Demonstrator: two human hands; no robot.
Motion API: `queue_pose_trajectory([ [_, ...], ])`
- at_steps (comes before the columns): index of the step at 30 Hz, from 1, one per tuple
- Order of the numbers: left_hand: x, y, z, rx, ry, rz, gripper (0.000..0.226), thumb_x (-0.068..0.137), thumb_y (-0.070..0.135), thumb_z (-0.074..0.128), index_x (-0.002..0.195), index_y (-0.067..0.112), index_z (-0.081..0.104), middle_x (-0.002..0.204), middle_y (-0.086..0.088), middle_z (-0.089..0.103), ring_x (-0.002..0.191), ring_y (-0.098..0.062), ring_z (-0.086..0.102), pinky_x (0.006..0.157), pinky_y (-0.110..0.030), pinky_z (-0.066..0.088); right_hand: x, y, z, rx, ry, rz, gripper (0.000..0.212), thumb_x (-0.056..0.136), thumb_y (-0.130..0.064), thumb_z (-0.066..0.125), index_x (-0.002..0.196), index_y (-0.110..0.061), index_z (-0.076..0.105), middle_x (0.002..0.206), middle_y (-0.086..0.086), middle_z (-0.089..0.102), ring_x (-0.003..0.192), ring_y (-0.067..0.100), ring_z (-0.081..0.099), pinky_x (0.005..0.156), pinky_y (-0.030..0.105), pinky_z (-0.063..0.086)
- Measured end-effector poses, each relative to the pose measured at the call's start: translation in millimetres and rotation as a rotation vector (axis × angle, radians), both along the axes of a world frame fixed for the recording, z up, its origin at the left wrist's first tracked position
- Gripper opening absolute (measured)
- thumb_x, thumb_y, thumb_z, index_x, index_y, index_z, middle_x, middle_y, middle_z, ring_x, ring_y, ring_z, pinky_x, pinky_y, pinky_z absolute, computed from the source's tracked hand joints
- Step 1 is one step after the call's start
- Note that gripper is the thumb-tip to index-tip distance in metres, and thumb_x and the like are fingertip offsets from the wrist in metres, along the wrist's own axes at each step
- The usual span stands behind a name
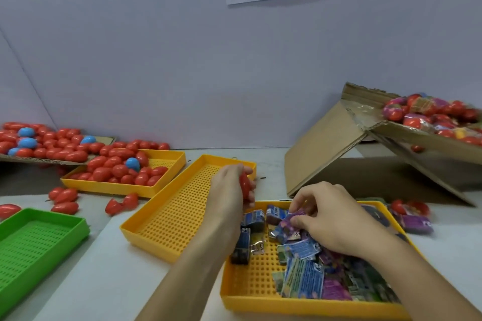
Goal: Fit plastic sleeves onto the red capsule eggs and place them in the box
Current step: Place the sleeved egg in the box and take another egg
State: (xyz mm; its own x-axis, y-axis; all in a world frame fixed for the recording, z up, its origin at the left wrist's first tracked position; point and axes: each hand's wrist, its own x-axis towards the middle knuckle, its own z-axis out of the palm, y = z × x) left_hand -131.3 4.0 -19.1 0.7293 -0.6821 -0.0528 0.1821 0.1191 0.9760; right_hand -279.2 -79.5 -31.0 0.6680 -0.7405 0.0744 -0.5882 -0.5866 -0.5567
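Note:
My left hand point(230, 187) grips a red capsule egg point(245, 185) above the gap between two yellow trays. My right hand point(331, 216) reaches into the near yellow tray point(250, 292) and pinches a purple printed plastic sleeve point(290, 224) from the pile of flat sleeves point(313, 276). A tilted cardboard box point(407, 135) at the right holds several sleeved red eggs point(427, 117). Bare red eggs point(122, 167) fill a yellow tray at the left.
An empty perforated yellow tray point(177, 214) lies in the middle, a green tray point(34, 242) at the near left. More red and a few blue eggs point(27, 142) heap on cardboard at the far left. Loose eggs point(64, 199) lie on the table. Sleeved eggs point(414, 216) lie beside the box.

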Motion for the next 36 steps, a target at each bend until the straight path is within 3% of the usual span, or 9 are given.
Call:
queue_pose_trajectory([
  [4, -5.0, 5.4, 0.2, 0.018, -0.134, -0.056, 0.017, 0.097, 0.014, 0.049, 0.087, 0.011, 0.063, 0.054, 0.006, 0.059, 0.045, -0.008, 0.049, 0.044, -0.024, 0.042, -3.9, -3.1, 1.3, 0.054, -0.078, 0.022, 0.017, 0.083, -0.029, 0.079, 0.089, -0.037, 0.066, 0.076, -0.007, 0.070, 0.073, 0.003, 0.064, 0.065, 0.019, 0.050],
  [8, -4.5, 8.6, 0.9, 0.070, -0.241, -0.129, 0.015, 0.097, 0.016, 0.052, 0.088, 0.010, 0.063, 0.064, 0.001, 0.058, 0.048, -0.011, 0.049, 0.047, -0.025, 0.042, -5.4, -6.2, 4.2, 0.102, -0.148, 0.014, 0.018, 0.082, -0.023, 0.080, 0.088, -0.033, 0.066, 0.068, -0.014, 0.073, 0.063, -0.001, 0.068, 0.067, 0.024, 0.054],
  [11, -5.1, 9.1, -2.4, 0.154, -0.406, -0.218, 0.015, 0.096, 0.022, 0.057, 0.089, 0.013, 0.067, 0.068, 0.002, 0.057, 0.054, -0.011, 0.050, 0.052, -0.027, 0.043, -8.1, -8.5, 6.1, 0.142, -0.198, 0.037, 0.014, 0.087, -0.020, 0.075, 0.094, -0.030, 0.068, 0.069, -0.012, 0.074, 0.064, 0.002, 0.070, 0.060, 0.015, 0.050],
  [16, -10.4, 12.4, -7.8, 0.207, -0.625, -0.344, 0.021, 0.087, 0.043, 0.071, 0.083, 0.024, 0.076, 0.059, 0.018, 0.062, 0.051, 0.002, 0.056, 0.046, -0.010, 0.039, -9.6, -5.3, 14.9, 0.197, -0.381, 0.086, 0.019, 0.089, -0.019, 0.072, 0.103, -0.031, 0.067, 0.074, -0.012, 0.076, 0.070, 0.002, 0.072, 0.072, 0.021, 0.053],
  [21, -9.5, 12.4, -4.8, 0.096, -0.548, -0.330, 0.021, 0.089, 0.034, 0.070, 0.076, 0.020, 0.078, 0.053, 0.012, 0.057, 0.045, -0.001, 0.053, 0.045, -0.015, 0.042, -5.3, -0.4, 16.2, 0.093, -0.498, 0.049, 0.019, 0.085, -0.028, 0.075, 0.102, -0.033, 0.067, 0.072, -0.014, 0.075, 0.069, 0.001, 0.070, 0.074, 0.024, 0.054],
  [27, -6.9, 12.5, -4.7, 0.062, -0.341, -0.378, 0.035, 0.095, 0.027, 0.063, 0.071, 0.002, 0.065, 0.066, -0.012, 0.048, 0.051, -0.017, 0.040, 0.049, -0.025, 0.039, -5.5, -3.6, 14.6, 0.216, -0.604, 0.055, 0.012, 0.093, -0.022, 0.067, 0.102, -0.028, 0.069, 0.075, -0.007, 0.076, 0.068, 0.007, 0.071, 0.068, 0.023, 0.050],
  [31, -9.0, 11.0, -2.1, -0.043, -0.216, -0.414, 0.033, 0.090, 0.025, 0.069, 0.060, 0.013, 0.063, 0.063, -0.006, 0.046, 0.049, -0.014, 0.039, 0.047, -0.025, 0.038, -3.8, -3.7, 13.6, 0.249, -0.639, 0.056, 0.012, 0.095, -0.020, 0.064, 0.100, -0.029, 0.070, 0.077, -0.004, 0.076, 0.069, 0.009, 0.071, 0.064, 0.019, 0.050],
  [36, -7.4, 11.5, -2.9, -0.060, -0.224, -0.347, 0.036, 0.078, 0.037, 0.074, 0.074, 0.002, 0.069, 0.062, -0.004, 0.048, 0.048, -0.013, 0.041, 0.046, -0.021, 0.043, -4.0, 2.2, 14.4, 0.149, -0.631, 0.090, 0.026, 0.094, -0.013, 0.061, 0.103, -0.035, 0.072, 0.096, -0.013, 0.073, 0.095, 0.006, 0.067, 0.083, 0.032, 0.055],
])
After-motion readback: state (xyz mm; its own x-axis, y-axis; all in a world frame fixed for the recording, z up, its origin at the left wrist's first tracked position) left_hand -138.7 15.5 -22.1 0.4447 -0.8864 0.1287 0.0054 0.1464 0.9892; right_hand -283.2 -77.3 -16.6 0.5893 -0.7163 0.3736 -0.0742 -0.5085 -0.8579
